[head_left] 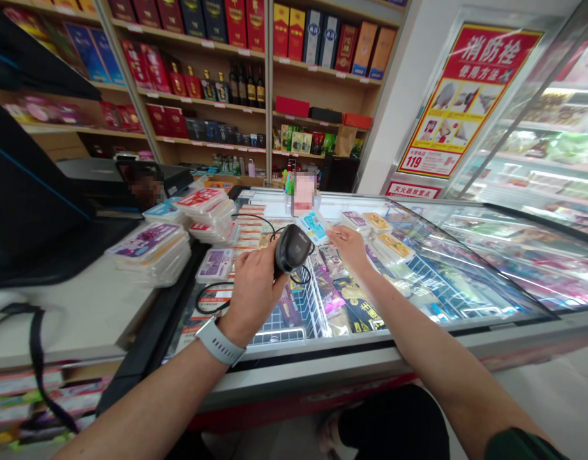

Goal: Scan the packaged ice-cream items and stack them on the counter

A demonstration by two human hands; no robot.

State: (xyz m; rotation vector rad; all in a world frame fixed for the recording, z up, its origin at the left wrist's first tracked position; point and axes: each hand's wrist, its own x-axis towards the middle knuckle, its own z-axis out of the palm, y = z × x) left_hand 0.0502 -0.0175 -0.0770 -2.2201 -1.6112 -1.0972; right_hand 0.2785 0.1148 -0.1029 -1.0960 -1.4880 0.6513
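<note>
A black handheld barcode scanner point(292, 248) is in my left hand point(256, 281), whose fingers wrap around its handle; its dark cable loops over the freezer glass. My right hand point(348, 245) pinches the edge of a flat pack with a blue-and-white label point(314, 227), held just beyond the scanner's head. To the right of that hand, packs with orange labels point(393, 246) and a purple-labelled pack point(355, 221) lie on the glass. Left of the scanner, another purple-labelled pack point(215, 264) rests on the freezer's left side.
Stacked packs point(152, 249) stand on the white counter point(83, 313) at left, beside a dark monitor point(39, 191). Below my arms runs the freezer's front edge point(322, 367). Shelves of boxes and bottles point(246, 86) rise behind, and a red fire-hydrant poster point(470, 99) hangs right.
</note>
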